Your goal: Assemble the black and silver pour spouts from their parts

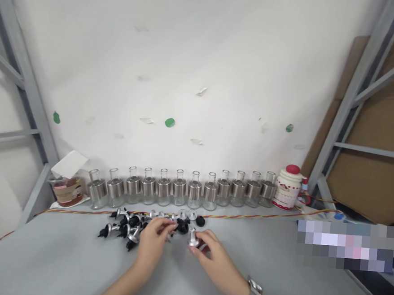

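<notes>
Between the thumb and fingers of my right hand (pixel 213 255) is a silver metal bottle stopper part (pixel 193 238), upright with its narrow end up and its wide round base down. My left hand (pixel 153 241) is closed in a pinch over the pile's right side; what its fingertips hold, if anything, is too small to make out. Black-and-silver bottle stoppers (pixel 124 231) lie heaped to the left of that hand, partly hidden behind it. Black round parts (pixel 182 227) sit between my hands, and a black disc (pixel 200 221) lies just beyond the right one.
Several glass bottles with metal sleeves (pixel 179 189) line the wall. A twisted red-and-yellow cord (pixel 246 216) runs across the grey table (pixel 74 264) before them. A white jar with a red knob (pixel 286 189) ends the row at right; a brown-labelled container (pixel 67 192) stands at left.
</notes>
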The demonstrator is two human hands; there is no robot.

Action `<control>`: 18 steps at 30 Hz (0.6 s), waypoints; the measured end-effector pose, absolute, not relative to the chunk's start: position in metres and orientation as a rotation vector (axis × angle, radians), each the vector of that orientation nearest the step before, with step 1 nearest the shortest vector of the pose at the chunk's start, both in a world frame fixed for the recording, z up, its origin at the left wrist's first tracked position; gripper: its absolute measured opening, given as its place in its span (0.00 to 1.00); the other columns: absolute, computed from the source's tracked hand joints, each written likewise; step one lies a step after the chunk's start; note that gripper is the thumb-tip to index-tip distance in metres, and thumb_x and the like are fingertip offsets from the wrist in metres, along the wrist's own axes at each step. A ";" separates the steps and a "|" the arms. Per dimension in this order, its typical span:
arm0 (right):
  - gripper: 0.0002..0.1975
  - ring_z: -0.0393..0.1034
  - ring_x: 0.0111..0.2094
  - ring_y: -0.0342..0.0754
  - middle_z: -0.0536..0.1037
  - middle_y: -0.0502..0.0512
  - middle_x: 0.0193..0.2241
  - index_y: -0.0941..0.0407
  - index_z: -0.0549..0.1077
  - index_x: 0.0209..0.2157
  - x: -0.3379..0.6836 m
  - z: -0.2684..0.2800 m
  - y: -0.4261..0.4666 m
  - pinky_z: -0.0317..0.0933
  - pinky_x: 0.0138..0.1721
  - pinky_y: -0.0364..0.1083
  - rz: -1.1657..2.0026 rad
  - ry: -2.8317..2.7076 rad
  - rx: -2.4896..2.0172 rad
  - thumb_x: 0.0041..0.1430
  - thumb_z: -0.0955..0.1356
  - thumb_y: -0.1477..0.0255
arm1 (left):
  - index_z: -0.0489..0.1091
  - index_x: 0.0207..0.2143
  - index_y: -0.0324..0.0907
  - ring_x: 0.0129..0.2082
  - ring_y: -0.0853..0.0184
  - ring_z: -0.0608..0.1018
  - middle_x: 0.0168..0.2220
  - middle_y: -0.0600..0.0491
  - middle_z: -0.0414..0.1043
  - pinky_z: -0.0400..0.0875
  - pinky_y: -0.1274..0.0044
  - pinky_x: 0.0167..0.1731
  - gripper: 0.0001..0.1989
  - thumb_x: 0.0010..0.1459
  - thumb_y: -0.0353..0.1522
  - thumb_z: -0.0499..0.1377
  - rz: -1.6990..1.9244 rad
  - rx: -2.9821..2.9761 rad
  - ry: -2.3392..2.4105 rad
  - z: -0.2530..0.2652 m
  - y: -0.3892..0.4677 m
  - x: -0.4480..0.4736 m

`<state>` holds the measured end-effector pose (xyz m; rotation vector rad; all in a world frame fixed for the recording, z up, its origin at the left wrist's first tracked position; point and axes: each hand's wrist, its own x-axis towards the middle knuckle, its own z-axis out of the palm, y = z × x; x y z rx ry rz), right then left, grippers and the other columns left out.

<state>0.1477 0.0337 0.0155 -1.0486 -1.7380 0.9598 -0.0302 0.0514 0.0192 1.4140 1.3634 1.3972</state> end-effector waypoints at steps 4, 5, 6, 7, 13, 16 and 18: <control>0.14 0.67 0.31 0.47 0.70 0.54 0.30 0.59 0.70 0.32 0.144 0.016 0.034 0.60 0.34 0.45 1.434 -1.494 -0.900 0.43 0.69 0.65 | 0.73 0.27 0.37 0.29 0.60 0.77 0.27 0.48 0.76 0.72 0.71 0.31 0.15 0.37 0.38 0.64 1.397 1.110 1.158 0.019 0.051 -0.026; 0.14 0.67 0.31 0.47 0.71 0.53 0.29 0.59 0.70 0.31 0.143 0.018 0.032 0.59 0.32 0.44 1.553 -1.438 -0.866 0.42 0.70 0.65 | 0.73 0.28 0.37 0.31 0.60 0.78 0.28 0.48 0.76 0.71 0.71 0.34 0.16 0.36 0.38 0.65 1.402 1.057 1.116 0.018 0.050 -0.025; 0.14 0.68 0.30 0.47 0.72 0.52 0.28 0.59 0.70 0.30 0.142 0.020 0.030 0.59 0.31 0.43 1.648 -1.391 -0.837 0.42 0.70 0.65 | 0.73 0.28 0.37 0.32 0.60 0.77 0.28 0.48 0.77 0.71 0.71 0.35 0.16 0.35 0.37 0.66 1.405 1.012 1.081 0.018 0.050 -0.024; 0.14 0.68 0.30 0.46 0.72 0.52 0.27 0.59 0.71 0.30 0.141 0.022 0.027 0.57 0.29 0.42 1.714 -1.347 -0.818 0.42 0.70 0.65 | 0.73 0.28 0.37 0.32 0.61 0.77 0.29 0.48 0.77 0.71 0.72 0.35 0.16 0.34 0.37 0.66 1.404 0.977 1.056 0.017 0.049 -0.024; 0.14 0.65 0.24 0.41 0.72 0.50 0.24 0.59 0.72 0.29 0.136 0.025 0.017 0.54 0.25 0.40 1.838 -1.131 -0.855 0.41 0.71 0.66 | 0.73 0.27 0.38 0.27 0.64 0.78 0.25 0.50 0.77 0.71 0.77 0.27 0.12 0.37 0.33 0.66 1.316 0.897 1.013 0.019 0.042 -0.021; 0.13 0.65 0.22 0.40 0.71 0.50 0.23 0.60 0.71 0.28 0.135 0.025 0.018 0.53 0.24 0.40 1.843 -1.125 -0.850 0.42 0.70 0.65 | 0.74 0.27 0.37 0.25 0.66 0.77 0.25 0.51 0.76 0.70 0.79 0.26 0.11 0.37 0.32 0.66 1.304 0.904 1.001 0.020 0.040 -0.018; 0.14 0.65 0.20 0.40 0.71 0.49 0.22 0.60 0.71 0.28 0.136 0.025 0.019 0.52 0.22 0.39 1.853 -1.140 -0.842 0.43 0.70 0.64 | 0.74 0.26 0.37 0.25 0.67 0.77 0.24 0.51 0.76 0.70 0.78 0.29 0.11 0.37 0.32 0.66 1.336 0.897 0.992 0.020 0.040 -0.016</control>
